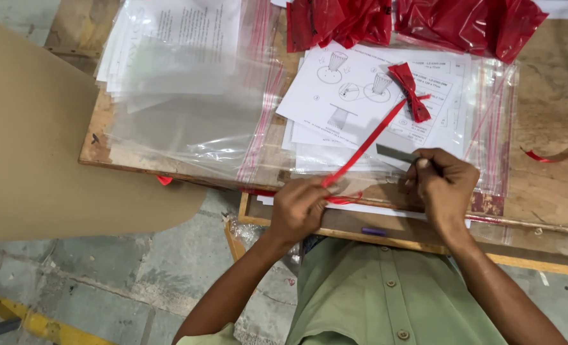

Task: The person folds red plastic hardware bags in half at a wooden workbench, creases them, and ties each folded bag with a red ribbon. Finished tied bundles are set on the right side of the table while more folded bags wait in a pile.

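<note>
Ribbon (360, 150) pinched, seemingly, in left fingers (319, 188)

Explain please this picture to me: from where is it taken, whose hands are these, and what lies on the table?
There is one picture, taken by a camera on a person's head, looking down at that person's own two bare hands. No machine is involved.

The left hand pinches a red ribbon that runs up across the table to a finished red bow. The right hand holds a small grey flat piece; what it is cannot be told.

The bow lies on printed sheets with drawings. Beside them are clear bags with red zip strips, and red bags at the far edge. A loose ribbon piece lies to the right.
</note>
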